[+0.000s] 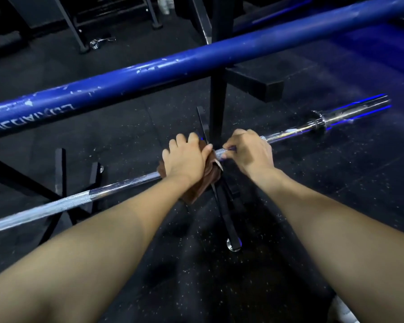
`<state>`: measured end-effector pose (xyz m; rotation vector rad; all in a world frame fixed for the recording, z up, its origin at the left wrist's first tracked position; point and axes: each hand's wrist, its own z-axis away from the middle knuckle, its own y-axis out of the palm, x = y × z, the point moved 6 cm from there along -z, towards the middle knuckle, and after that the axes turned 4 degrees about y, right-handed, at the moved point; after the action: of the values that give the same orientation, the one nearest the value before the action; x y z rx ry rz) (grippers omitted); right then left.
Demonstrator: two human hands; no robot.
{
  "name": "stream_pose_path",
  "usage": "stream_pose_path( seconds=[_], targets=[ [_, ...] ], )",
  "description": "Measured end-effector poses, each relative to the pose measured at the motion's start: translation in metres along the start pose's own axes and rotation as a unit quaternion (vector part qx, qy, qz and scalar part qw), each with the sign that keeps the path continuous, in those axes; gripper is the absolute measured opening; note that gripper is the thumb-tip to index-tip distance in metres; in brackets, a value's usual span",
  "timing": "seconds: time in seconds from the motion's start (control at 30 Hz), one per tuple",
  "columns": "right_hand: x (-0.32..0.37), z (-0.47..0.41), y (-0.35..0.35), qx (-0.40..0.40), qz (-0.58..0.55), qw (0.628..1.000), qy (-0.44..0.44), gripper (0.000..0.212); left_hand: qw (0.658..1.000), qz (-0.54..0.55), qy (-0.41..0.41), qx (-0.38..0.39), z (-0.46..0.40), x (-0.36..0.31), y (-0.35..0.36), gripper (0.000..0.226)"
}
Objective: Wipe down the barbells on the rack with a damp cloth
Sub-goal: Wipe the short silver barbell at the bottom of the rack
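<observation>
A chrome barbell (117, 187) runs from lower left to upper right across the rack, its sleeve end (357, 111) at the right. My left hand (187, 160) grips a brown cloth (194, 194) wrapped around the bar's middle; part of the cloth hangs below the wrist. Just to its right, my right hand (250, 151) is curled around the bare knurled shaft. A thicker blue barbell (196, 61), scuffed with white marks, lies higher up and farther away, parallel to the chrome one.
A black rack upright (217, 94) rises just behind my hands, with black base legs (229, 220) spreading over the speckled rubber floor (336, 183). More black frame legs (58, 169) stand at left. Other equipment stands sit at the dark back.
</observation>
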<state>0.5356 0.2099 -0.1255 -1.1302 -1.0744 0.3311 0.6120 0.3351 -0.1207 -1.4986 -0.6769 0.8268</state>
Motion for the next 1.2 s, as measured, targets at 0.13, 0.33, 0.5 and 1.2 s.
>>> stream_pose_path(
  seconds=[0.13, 0.33, 0.5, 1.2],
  targets=[
    [0.001, 0.0, 0.0, 0.001, 0.013, 1.0, -0.008, 0.026, 0.991, -0.071, 0.103, -0.056, 0.019, 0.01, -0.003, 0.049],
    [-0.001, -0.001, 0.003, -0.001, 0.01, 1.0, -0.009, 0.024, 0.993, -0.086, 0.071, -0.039, 0.023, 0.034, -0.004, 0.051],
    [-0.002, 0.0, 0.003, -0.005, -0.005, 1.0, 0.01, 0.025, 0.996, 0.045, -0.065, 0.04, -0.012, 0.014, 0.001, 0.048],
    [-0.012, -0.004, 0.006, 0.029, -0.029, 0.999, -0.001, 0.028, 0.988, -0.062, 0.111, -0.086, 0.023, 0.02, -0.006, 0.042]
  ],
)
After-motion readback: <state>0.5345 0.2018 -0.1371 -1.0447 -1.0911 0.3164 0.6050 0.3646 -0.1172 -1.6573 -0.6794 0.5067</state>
